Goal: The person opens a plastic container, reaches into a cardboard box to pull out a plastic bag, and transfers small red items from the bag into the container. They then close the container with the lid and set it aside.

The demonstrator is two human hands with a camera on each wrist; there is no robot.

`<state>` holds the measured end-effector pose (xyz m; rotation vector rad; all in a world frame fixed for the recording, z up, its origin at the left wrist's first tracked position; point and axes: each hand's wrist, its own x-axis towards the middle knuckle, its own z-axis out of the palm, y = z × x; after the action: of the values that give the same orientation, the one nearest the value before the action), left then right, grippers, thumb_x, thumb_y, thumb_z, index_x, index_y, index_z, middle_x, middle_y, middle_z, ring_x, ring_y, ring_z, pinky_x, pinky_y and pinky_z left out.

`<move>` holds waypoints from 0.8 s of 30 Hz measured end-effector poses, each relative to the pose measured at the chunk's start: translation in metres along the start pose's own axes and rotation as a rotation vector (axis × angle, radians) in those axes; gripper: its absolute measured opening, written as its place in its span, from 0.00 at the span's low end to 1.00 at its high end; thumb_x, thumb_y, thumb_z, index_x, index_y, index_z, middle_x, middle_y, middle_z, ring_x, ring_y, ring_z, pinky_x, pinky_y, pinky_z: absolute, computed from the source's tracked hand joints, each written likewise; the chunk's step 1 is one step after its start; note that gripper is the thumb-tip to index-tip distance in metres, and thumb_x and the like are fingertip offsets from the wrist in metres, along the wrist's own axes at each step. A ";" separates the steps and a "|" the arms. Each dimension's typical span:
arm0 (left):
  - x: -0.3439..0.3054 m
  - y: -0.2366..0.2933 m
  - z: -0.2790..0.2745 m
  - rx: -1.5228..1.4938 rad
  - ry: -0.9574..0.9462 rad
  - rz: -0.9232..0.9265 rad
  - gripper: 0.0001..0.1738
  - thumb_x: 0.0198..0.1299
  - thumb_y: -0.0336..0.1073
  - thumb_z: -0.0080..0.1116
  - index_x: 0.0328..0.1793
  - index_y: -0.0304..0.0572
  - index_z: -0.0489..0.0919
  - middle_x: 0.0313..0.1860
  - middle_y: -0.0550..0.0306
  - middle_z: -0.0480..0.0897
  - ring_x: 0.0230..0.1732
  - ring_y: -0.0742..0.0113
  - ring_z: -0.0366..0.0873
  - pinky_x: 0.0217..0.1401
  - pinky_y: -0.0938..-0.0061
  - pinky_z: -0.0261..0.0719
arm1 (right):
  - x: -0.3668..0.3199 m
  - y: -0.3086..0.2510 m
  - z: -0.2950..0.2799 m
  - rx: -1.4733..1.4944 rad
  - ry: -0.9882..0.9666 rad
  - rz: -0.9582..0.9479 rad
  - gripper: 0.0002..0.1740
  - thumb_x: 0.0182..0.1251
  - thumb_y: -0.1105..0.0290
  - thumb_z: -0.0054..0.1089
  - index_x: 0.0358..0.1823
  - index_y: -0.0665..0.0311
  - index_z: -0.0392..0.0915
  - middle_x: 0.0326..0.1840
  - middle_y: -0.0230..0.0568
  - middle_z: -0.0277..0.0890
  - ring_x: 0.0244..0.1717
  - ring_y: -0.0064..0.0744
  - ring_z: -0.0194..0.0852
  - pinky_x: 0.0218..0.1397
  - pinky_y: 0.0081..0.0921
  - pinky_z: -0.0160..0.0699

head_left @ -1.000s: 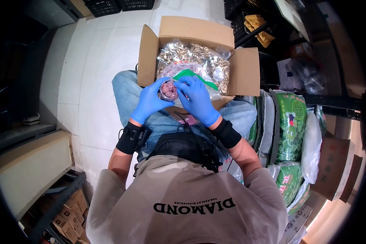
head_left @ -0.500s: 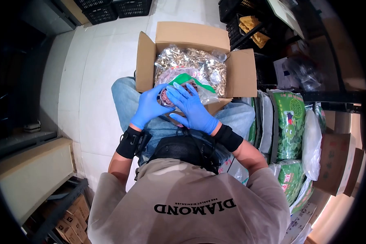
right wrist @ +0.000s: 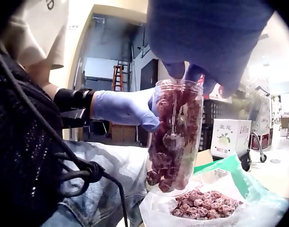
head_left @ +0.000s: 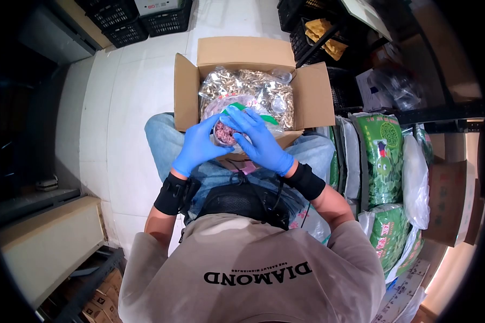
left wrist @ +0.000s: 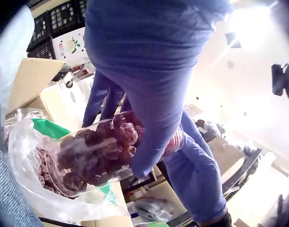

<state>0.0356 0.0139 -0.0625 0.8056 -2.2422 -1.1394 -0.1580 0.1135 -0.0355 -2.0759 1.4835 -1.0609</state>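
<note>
A clear jar full of dark red dried fruit stands upright in the right wrist view, above an open plastic bag of similar fruit. The left hand grips the jar's side, its thumb across the wall in the left wrist view. At the jar's mouth is the right hand, with its fingers over the rim and touching the fruit at the top; in the right wrist view its fingertips are partly hidden by the rim. The green-edged bag lies below the jar.
An open cardboard box holds clear bags of brownish dried pieces. Green printed packages stand at the right beside a dark shelf. Black crates are on the tiled floor at the back left. The person's legs flank the box.
The right hand's fingers spread over the jar's mouth, then drew closer to the rim. The left hand has kept its grip. The head view has shifted, with the box appearing lower.
</note>
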 end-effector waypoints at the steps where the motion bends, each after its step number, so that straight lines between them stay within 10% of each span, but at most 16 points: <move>1: 0.000 0.002 -0.001 -0.007 -0.005 -0.006 0.43 0.41 0.42 0.86 0.67 0.41 0.80 0.54 0.49 0.89 0.56 0.59 0.89 0.60 0.66 0.85 | 0.000 -0.002 0.000 0.000 0.003 0.001 0.29 0.77 0.69 0.53 0.78 0.61 0.66 0.81 0.54 0.63 0.80 0.56 0.60 0.86 0.51 0.46; 7: -0.002 0.007 -0.006 -0.014 0.002 0.010 0.43 0.41 0.40 0.85 0.66 0.37 0.80 0.55 0.48 0.89 0.57 0.60 0.88 0.62 0.65 0.84 | 0.006 -0.008 -0.019 0.215 0.124 0.079 0.31 0.72 0.71 0.61 0.76 0.61 0.69 0.76 0.50 0.70 0.76 0.49 0.69 0.80 0.45 0.62; 11: -0.007 -0.002 -0.004 -0.106 0.034 0.005 0.43 0.40 0.39 0.86 0.66 0.37 0.80 0.56 0.48 0.88 0.59 0.61 0.86 0.64 0.64 0.84 | 0.017 0.076 -0.075 0.153 0.456 0.521 0.26 0.68 0.69 0.68 0.66 0.65 0.76 0.61 0.52 0.81 0.60 0.44 0.83 0.64 0.35 0.81; 17: -0.009 -0.005 -0.008 -0.181 0.057 -0.069 0.43 0.39 0.39 0.86 0.65 0.38 0.79 0.57 0.47 0.86 0.60 0.53 0.85 0.66 0.61 0.81 | -0.037 0.281 -0.041 -0.481 -0.086 0.814 0.45 0.52 0.45 0.76 0.66 0.68 0.75 0.63 0.63 0.77 0.64 0.60 0.78 0.65 0.48 0.80; 21: -0.007 0.002 -0.013 -0.145 0.051 -0.073 0.43 0.39 0.39 0.86 0.64 0.38 0.79 0.58 0.47 0.85 0.60 0.53 0.85 0.66 0.61 0.81 | -0.044 0.277 -0.010 -0.579 -0.233 1.051 0.60 0.49 0.42 0.79 0.81 0.57 0.59 0.74 0.64 0.67 0.67 0.61 0.76 0.69 0.48 0.79; 24: -0.005 0.008 -0.017 -0.109 0.051 -0.035 0.42 0.40 0.37 0.86 0.65 0.38 0.79 0.57 0.50 0.85 0.59 0.60 0.84 0.66 0.64 0.82 | -0.060 0.304 0.020 -0.696 -0.115 1.124 0.54 0.49 0.39 0.80 0.75 0.54 0.67 0.70 0.55 0.72 0.66 0.54 0.79 0.65 0.48 0.83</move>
<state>0.0479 0.0117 -0.0474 0.8234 -2.1129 -1.2318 -0.3461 0.0529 -0.2747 -1.1216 2.6435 0.0311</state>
